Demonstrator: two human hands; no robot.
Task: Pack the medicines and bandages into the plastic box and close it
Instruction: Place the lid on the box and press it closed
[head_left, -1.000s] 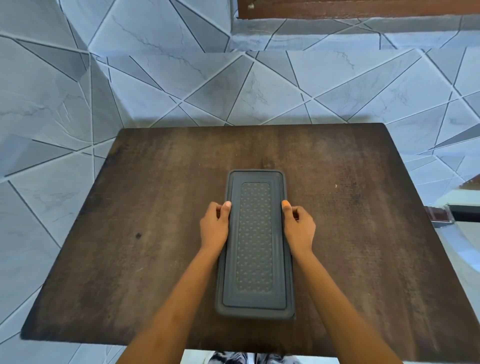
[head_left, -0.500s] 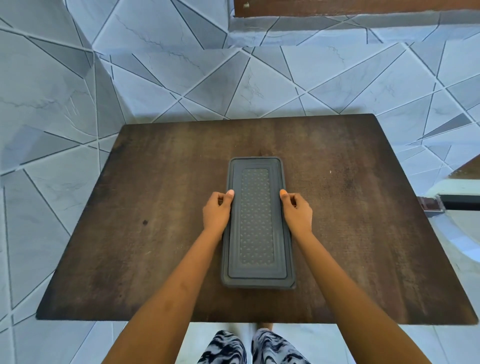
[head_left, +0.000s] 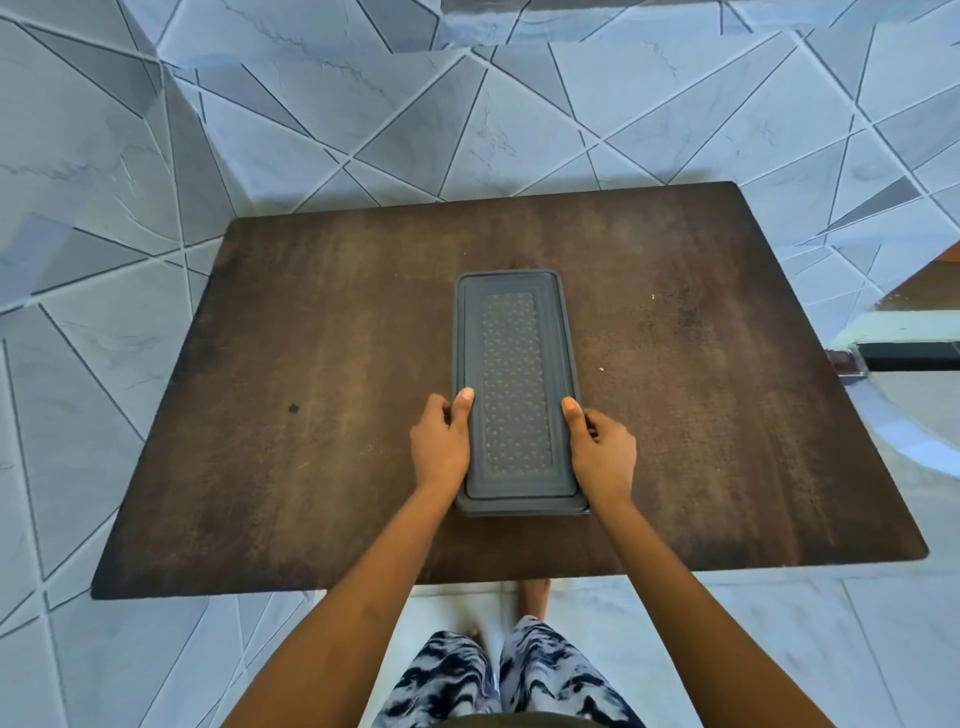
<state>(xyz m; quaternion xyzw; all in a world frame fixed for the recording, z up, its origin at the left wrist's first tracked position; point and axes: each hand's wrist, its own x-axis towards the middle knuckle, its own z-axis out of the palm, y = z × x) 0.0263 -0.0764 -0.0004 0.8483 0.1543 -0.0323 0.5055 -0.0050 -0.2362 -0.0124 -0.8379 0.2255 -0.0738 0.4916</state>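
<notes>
I see left hand (head_left: 440, 446) and right hand (head_left: 602, 451) grasping the lidded plastic box (head_left: 515, 384) by its long sides on the table (head_left: 311, 364).

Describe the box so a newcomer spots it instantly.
Find the dark wooden table on the tiled floor. At its middle lies a long grey plastic box, lid on, between the left hand and right hand. Its dimpled lid panel marks it.
</notes>
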